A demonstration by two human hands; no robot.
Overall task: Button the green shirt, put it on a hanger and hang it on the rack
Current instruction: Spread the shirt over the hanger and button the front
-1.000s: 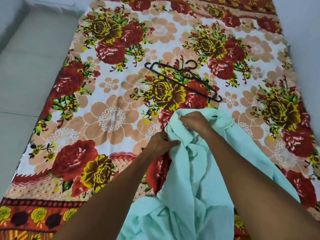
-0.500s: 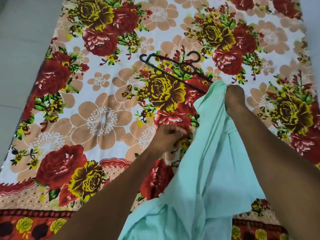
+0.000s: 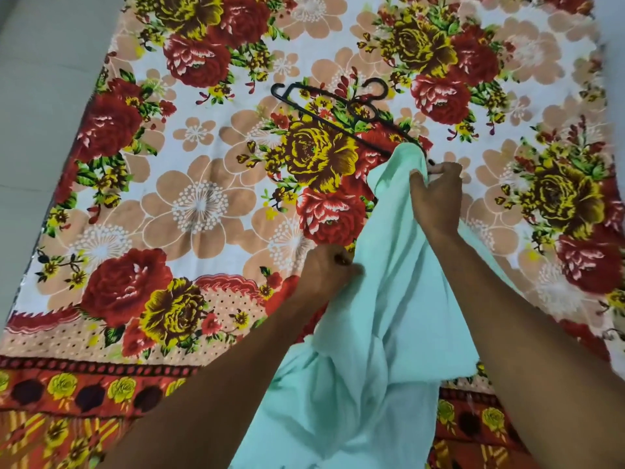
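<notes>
Nearest the person, the green shirt [image 3: 382, 350] hangs bunched over the near edge of the floral bedsheet [image 3: 203, 204], its lower folds gathered between the two forearms. The left hand [image 3: 326, 270] is closed, fingers pinching the shirt's left edge above the sheet's near-centre; it sits lower and nearer than the right. The right hand [image 3: 436, 198] has its fingers clenched on the shirt's upper edge, pulling the cloth taut between the two hands. Compared with half a second ago, the right hand holds much the same grip and the hands remain spread apart; a second ago they were close together on a bunched fold. The shirt's raised top corner now overlaps the right end of the black hanger [image 3: 338, 108], which lies flat on the sheet toward its middle, hook pointing to the far edge. Whether the right hand touches the hanger cannot be told. Grey floor [image 3: 40, 96] shows past the sheet's left edge.
</notes>
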